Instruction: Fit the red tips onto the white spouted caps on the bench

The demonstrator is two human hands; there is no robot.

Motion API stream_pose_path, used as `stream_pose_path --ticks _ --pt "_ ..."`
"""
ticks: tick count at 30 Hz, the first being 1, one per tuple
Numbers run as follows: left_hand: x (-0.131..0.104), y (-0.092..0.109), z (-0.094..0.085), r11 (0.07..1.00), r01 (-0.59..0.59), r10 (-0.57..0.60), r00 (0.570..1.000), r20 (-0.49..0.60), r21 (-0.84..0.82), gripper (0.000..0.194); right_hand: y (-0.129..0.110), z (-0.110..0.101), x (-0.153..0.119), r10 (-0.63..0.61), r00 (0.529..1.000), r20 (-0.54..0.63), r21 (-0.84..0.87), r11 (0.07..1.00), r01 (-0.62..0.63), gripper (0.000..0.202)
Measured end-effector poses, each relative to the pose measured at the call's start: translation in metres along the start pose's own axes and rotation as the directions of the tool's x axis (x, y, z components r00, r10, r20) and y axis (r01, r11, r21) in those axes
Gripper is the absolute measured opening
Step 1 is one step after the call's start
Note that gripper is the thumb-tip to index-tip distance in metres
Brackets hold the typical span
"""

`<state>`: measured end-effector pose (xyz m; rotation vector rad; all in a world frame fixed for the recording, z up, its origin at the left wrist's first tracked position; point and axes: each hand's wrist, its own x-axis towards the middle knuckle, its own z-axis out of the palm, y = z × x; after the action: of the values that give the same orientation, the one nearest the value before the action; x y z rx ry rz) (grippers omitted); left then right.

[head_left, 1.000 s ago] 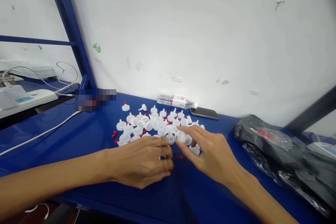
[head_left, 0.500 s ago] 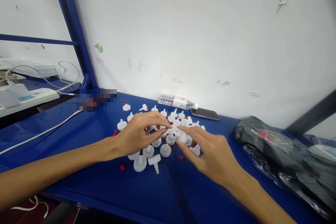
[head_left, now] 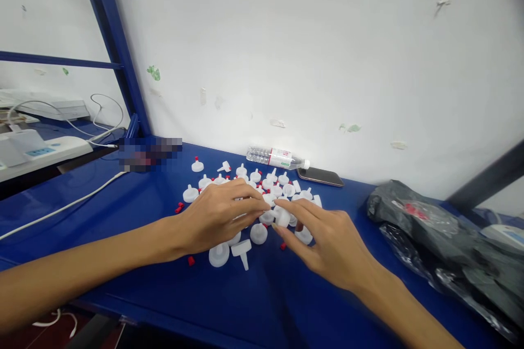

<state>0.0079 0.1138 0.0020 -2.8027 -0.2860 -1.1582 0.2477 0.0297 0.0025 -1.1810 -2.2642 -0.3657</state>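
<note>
Between the thumb and fingers of my right hand (head_left: 333, 245) is a white plastic nozzle cap (head_left: 282, 217), lying sideways with its spout pointing left. My left hand (head_left: 219, 215) is closed in a pinch at the spout's end; whatever lies between its fingertips is hidden. Around and under both hands spreads a pile of similar white nozzle caps (head_left: 258, 234), some upright and some on their sides. Small red tip caps (head_left: 191, 260) are scattered among them. One upright nozzle cap (head_left: 197, 166) at the back left has a red tip on its spout.
A clear water bottle (head_left: 278, 158) lies along the wall beside a dark phone (head_left: 320, 176). A crumpled black plastic bag (head_left: 442, 251) covers the right side of the blue table (head_left: 229, 305). A white cable (head_left: 73, 202) and a power strip (head_left: 49, 152) are at left.
My left hand has turned slightly, its fingers now closer together and its fingertips slightly lower and further right, near the nozzle cap. My right hand has barely moved.
</note>
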Motion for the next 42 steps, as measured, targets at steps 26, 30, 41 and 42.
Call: stream_pose_path --ticks 26,30,41,42 --pt "-0.0007 0.0084 -0.0053 0.957 -0.145 0.143 0.989 0.024 0.251 0.039 -0.0022 -0.0006 -0.0011 0.010 1.000 -0.003 0.025 1.000 -0.010 0.037" --pt "0.0006 0.0081 -0.0060 0.943 -0.170 0.172 0.985 0.019 0.287 0.042 -0.0016 -0.0008 -0.0013 -0.008 1.000 -0.002 0.020 1.000 0.008 0.040" --pt "-0.0017 0.0093 -0.0076 0.955 -0.178 0.167 0.984 0.068 0.235 0.042 0.0007 0.0010 -0.0013 -0.058 0.998 0.016 -0.018 0.998 0.058 0.043" --pt "-0.0013 0.0095 -0.0077 0.958 -0.173 0.162 0.985 0.066 0.231 0.040 0.0012 0.0011 -0.0015 -0.067 0.998 0.019 -0.027 0.997 0.067 0.043"
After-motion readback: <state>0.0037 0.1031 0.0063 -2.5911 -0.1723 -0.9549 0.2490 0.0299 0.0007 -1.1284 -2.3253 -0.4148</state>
